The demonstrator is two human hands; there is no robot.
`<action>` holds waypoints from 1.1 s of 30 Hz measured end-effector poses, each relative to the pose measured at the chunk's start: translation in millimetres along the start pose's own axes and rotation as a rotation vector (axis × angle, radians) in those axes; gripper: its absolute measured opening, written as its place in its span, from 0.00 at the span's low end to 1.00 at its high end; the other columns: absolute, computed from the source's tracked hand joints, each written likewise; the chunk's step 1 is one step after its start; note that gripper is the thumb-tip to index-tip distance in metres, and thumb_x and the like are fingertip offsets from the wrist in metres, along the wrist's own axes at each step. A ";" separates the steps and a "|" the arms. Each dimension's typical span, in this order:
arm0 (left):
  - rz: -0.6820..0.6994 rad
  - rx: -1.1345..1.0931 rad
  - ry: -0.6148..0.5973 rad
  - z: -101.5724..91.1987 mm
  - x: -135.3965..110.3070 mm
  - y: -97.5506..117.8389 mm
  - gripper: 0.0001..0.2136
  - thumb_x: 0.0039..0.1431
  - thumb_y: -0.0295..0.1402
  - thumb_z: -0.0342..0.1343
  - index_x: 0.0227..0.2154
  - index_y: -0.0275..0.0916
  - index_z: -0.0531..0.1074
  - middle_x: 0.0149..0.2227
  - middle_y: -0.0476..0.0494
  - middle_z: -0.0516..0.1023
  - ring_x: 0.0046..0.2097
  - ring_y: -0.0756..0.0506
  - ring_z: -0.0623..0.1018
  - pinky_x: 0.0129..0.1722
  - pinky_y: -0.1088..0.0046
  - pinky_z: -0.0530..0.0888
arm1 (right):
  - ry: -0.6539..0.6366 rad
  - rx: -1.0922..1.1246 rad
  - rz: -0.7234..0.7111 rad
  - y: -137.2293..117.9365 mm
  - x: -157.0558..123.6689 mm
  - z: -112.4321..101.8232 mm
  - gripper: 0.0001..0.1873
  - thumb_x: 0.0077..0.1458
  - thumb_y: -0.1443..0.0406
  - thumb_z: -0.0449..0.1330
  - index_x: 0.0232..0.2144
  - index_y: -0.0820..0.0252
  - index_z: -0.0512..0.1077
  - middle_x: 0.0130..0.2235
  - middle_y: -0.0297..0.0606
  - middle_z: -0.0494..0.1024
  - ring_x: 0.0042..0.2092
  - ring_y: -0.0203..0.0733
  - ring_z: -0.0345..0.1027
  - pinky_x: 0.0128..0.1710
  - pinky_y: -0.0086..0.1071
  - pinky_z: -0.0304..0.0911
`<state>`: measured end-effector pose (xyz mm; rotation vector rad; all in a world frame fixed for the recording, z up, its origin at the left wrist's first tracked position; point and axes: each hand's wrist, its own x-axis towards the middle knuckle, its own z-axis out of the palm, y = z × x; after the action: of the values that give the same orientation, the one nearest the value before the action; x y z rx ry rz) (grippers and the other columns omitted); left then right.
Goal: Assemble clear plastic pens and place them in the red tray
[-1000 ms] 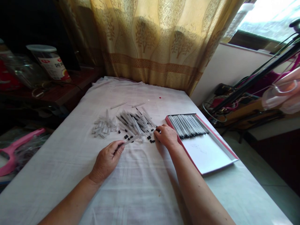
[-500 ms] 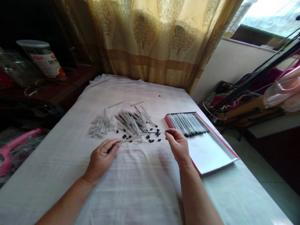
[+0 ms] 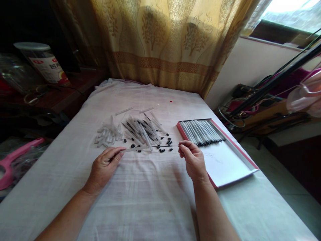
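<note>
My left hand [image 3: 105, 165] is closed on one end of a clear pen barrel [image 3: 135, 149], which points right. Between thumb and fingers, my right hand [image 3: 192, 159] pinches the pale end of a thin black ink refill [image 3: 164, 146]. The refill's other tip meets the barrel's right end; how far it reaches inside I cannot tell. Just behind lies a heap of pen barrels and refills [image 3: 142, 129], with a pile of clear caps [image 3: 107, 134] on its left. Small black plugs [image 3: 169, 140] are scattered in front of and beside the heap.
A shallow red-edged box [image 3: 229, 167] at the right holds a row of pens [image 3: 202, 132] with black ends. Everything lies on a white cloth [image 3: 140, 201]. A lidded jar [image 3: 46, 63] stands on a dark cabinet at left, and a patterned curtain [image 3: 160, 43] hangs behind.
The refill and barrel have come into line, the refill's tip now meeting the barrel's end. My left hand has shifted slightly left and my right hand slightly right and down.
</note>
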<state>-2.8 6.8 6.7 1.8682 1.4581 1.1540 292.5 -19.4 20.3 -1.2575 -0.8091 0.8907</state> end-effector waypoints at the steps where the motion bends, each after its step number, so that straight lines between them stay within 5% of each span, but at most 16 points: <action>1: 0.006 0.005 -0.004 0.0 0.1 -0.7 0.15 0.58 0.46 0.54 0.37 0.42 0.79 0.37 0.43 0.80 0.41 0.42 0.79 0.44 0.68 0.75 | -0.001 -0.010 -0.002 0.7 0.2 -0.9 0.09 0.46 0.61 0.67 0.30 0.58 0.76 0.24 0.31 0.72 0.25 0.33 0.61 0.24 0.26 0.56; 13: 0.148 0.040 -0.005 -0.1 -1.2 -2.1 0.13 0.62 0.42 0.54 0.38 0.40 0.79 0.36 0.44 0.81 0.39 0.45 0.80 0.41 0.71 0.76 | -0.020 -0.032 0.009 0.0 -0.6 0.3 0.10 0.44 0.60 0.67 0.30 0.59 0.77 0.24 0.32 0.73 0.25 0.33 0.62 0.23 0.27 0.57; 25: 0.326 0.227 -0.181 11.0 -14.9 4.1 0.16 0.66 0.44 0.49 0.43 0.41 0.78 0.37 0.44 0.83 0.38 0.45 0.81 0.40 0.71 0.76 | -0.263 -0.154 0.035 3.4 -22.1 34.3 0.09 0.45 0.60 0.67 0.27 0.59 0.78 0.22 0.33 0.75 0.24 0.35 0.66 0.24 0.29 0.62; 33: 0.346 0.295 -0.216 12.0 -16.7 6.1 0.17 0.67 0.44 0.47 0.39 0.40 0.77 0.35 0.43 0.82 0.37 0.44 0.80 0.40 0.69 0.76 | -0.226 -0.314 -0.333 17.0 -46.6 56.7 0.14 0.57 0.65 0.59 0.44 0.55 0.79 0.35 0.39 0.79 0.33 0.38 0.72 0.33 0.31 0.68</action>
<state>9.4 -9.5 0.1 2.4391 1.2708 0.8788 219.5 -35.2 10.1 -1.2532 -1.3367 0.6562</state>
